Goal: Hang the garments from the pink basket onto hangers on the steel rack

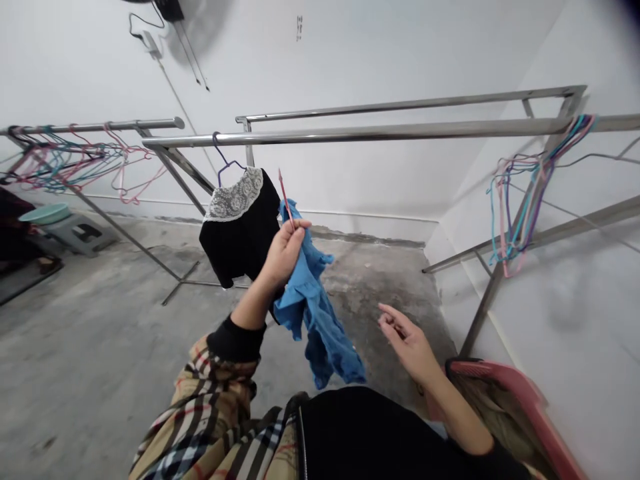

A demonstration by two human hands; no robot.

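Observation:
My left hand [287, 250] is closed round a pink-red clothes hanger [285, 193], seen nearly edge-on and pointing upward. A blue garment [313, 293] with ruffled edges hangs crumpled from that hand; how it sits on the hanger is hidden by the fingers. My right hand [407, 340] is off to the right of the garment, touching nothing, fingers stretched and slightly apart. Just behind my left hand, a black top [240, 240] with a white lace collar hangs on a dark purple hanger [223, 157] from the metal rail [350, 133].
Many pink, blue and black hangers [75, 160] crowd the left rail. Another bunch of hangers [525, 193] hangs at the right end of the front rail. A pink basket [530, 393] holding cloth stands at lower right. A green basin [46, 213] rests on a grey stool [83, 230].

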